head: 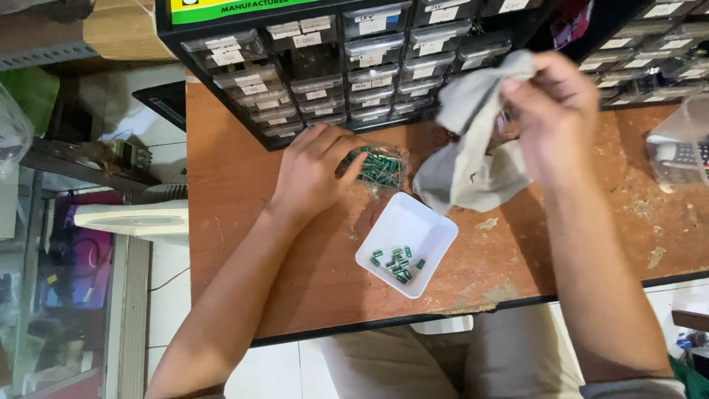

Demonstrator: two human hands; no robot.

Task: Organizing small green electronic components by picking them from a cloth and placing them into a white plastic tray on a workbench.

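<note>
My left hand (316, 168) rests on the brown table (236, 244), its fingers on a clear plastic bag of small green components (378, 168). My right hand (554, 111) is raised above the table and grips a grey cloth (469, 159) that hangs down in folds. Something small and clear seems wrapped in the cloth by my fingers, but I cannot make it out. A white square tray (413, 225) sits below the bag, tilted like a diamond, with several green components (397, 262) in its near corner.
A black cabinet of small clear labelled drawers (347, 66) stands along the table's far edge, with more drawers (650, 52) at the right. A clear plastic container (679, 144) stands at the right edge. Shelving and clutter fill the left side.
</note>
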